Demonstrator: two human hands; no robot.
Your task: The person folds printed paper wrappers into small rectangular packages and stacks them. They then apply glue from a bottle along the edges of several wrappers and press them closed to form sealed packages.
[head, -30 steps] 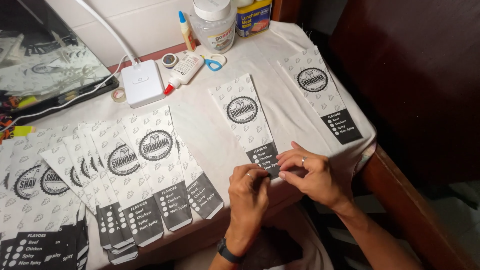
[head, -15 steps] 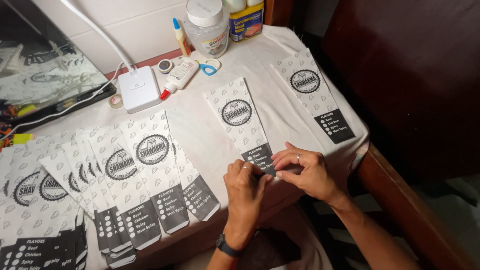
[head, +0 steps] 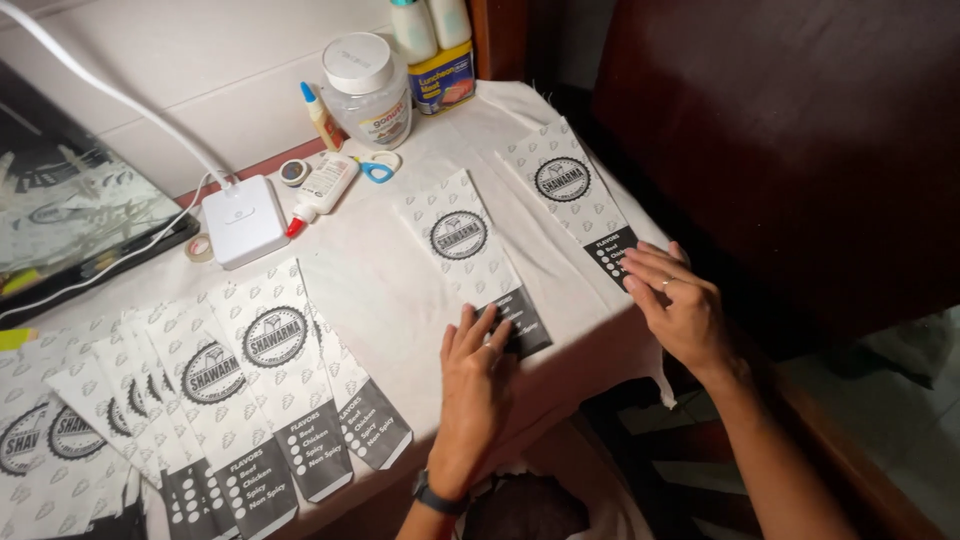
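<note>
My left hand (head: 477,372) lies flat, fingers spread, on the dark lower end of a printed white paper sleeve (head: 462,238) in the middle of the cloth-covered table (head: 400,300). My right hand (head: 678,303) rests open on the dark lower end of a second printed sleeve (head: 565,180) near the table's right edge. Neither hand grips anything. A fanned stack of the same paper sleeves (head: 230,380) overlaps at the left front of the table.
At the back stand a clear jar with a white lid (head: 366,90), a yellow tin (head: 440,82), a glue bottle (head: 322,189), small blue scissors (head: 378,168), tape rolls (head: 294,172) and a white lamp base (head: 243,220). A dark wooden panel (head: 780,150) rises on the right.
Both hands were together pinching the middle sleeve's lower end. Now they have parted: the left lies flat on that sleeve, the right has moved over to the right-hand sleeve.
</note>
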